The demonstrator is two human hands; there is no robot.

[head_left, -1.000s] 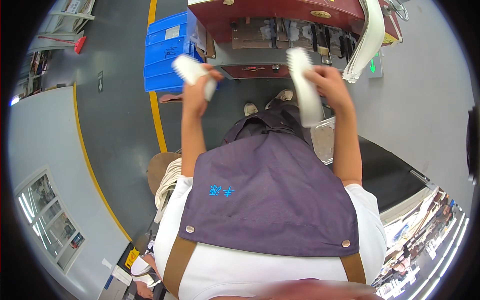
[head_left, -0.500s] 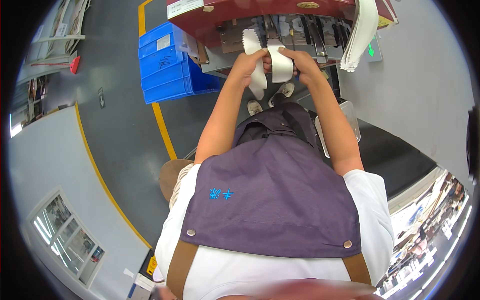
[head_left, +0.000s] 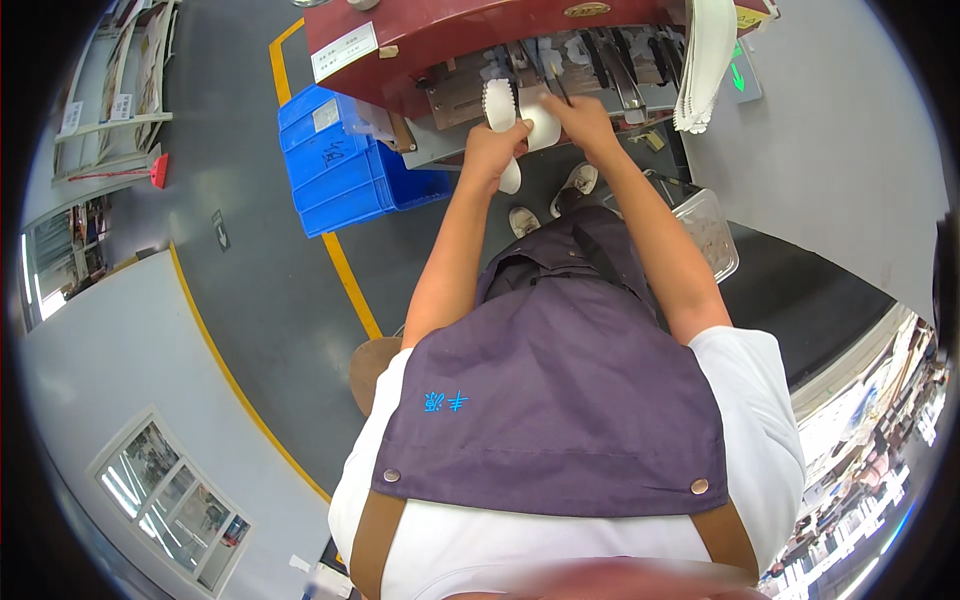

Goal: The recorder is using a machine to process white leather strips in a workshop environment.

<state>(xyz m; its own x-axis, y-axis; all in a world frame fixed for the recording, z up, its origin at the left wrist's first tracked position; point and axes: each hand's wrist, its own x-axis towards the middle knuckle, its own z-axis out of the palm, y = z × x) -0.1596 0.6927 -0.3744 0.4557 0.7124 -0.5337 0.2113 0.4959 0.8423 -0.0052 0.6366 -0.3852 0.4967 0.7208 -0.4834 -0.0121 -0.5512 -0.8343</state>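
My left hand (head_left: 490, 150) is closed on a white scalloped strip (head_left: 499, 105), its toothed end pointing up towards the red machine (head_left: 440, 50). Right beside it, a wider, smooth white piece (head_left: 541, 127) spans the gap between my hands. Whether the two are one folded strip, I cannot tell. My right hand (head_left: 588, 128) is closed at the upper right edge of that white piece, its fingertips partly hidden. Both hands are at the front edge of the machine, below its row of dark metal guides (head_left: 605, 60).
A blue plastic crate (head_left: 335, 165) stands on the floor left of the machine. Several white scalloped strips (head_left: 708, 70) hang over the machine's right end. A clear plastic tray (head_left: 708, 232) is beyond my right forearm. A brown round seat (head_left: 374, 372) is by my left side.
The white pieces have shifted and turned between my hands, and the wider one now shows a smooth face. My right hand has moved up its edge. The whole view has shifted slightly.
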